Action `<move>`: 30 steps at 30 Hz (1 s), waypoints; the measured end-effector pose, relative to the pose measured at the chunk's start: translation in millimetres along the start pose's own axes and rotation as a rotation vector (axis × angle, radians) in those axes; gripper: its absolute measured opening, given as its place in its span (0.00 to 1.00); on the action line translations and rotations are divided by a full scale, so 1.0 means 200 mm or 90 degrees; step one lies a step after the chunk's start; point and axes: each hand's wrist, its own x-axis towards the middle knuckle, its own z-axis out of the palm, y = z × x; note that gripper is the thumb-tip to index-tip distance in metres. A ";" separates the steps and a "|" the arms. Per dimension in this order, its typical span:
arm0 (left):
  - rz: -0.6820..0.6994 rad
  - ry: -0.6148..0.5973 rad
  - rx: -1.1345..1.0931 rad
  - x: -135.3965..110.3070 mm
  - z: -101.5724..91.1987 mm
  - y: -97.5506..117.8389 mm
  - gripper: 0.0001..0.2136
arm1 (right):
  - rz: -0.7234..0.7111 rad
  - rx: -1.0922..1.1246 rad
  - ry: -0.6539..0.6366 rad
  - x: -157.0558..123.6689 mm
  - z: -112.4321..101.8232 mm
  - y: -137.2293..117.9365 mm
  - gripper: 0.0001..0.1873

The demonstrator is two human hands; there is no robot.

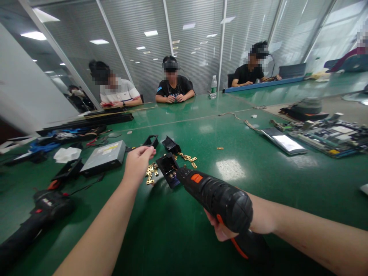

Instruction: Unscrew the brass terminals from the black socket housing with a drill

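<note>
My right hand [220,230] is wrapped round the grip of a black and orange power screwdriver [215,193]. Its nose points away from me, at a small black plastic housing [166,164] that stands tilted on the table with brass parts and screws inside. The bit's tip is hidden, so contact cannot be told. Left of the housing, my left hand [138,161] has thumb and fingers pinched together; anything between them is too small to make out. Loose brass plates [150,174] lie beside the housing, with more brass pieces [188,158] behind it.
Two more black housings [171,145] [151,141] stand behind. A silver disc drive [105,157] and a second power drill [46,211] lie left. Rightward are a phone [283,141] and circuit boards [339,132]. Several people sit across the green table [230,245], near a bottle [213,86].
</note>
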 end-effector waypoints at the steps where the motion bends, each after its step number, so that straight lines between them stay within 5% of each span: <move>1: -0.028 -0.016 -0.058 -0.02 0.03 -0.03 0.10 | 0.002 0.004 -0.004 0.00 0.00 0.01 0.10; 8: -0.129 -0.014 -0.239 -0.12 0.20 -0.14 0.11 | -0.027 -0.031 -0.014 0.01 -0.02 0.07 0.10; 13: -0.264 -0.114 -0.401 -0.16 0.23 -0.12 0.13 | -0.040 -0.034 -0.020 0.01 -0.02 0.04 0.10; 19: -0.301 -0.152 -0.436 -0.19 0.23 -0.12 0.12 | 0.010 -0.029 -0.026 0.00 -0.03 0.10 0.11; 26: -0.310 0.007 -0.472 -0.19 0.26 -0.13 0.04 | 0.005 -0.035 -0.019 0.01 -0.02 0.13 0.12; 30: -0.364 -0.026 -0.478 -0.17 0.26 -0.13 0.05 | 0.024 -0.021 -0.007 0.00 -0.01 0.05 0.14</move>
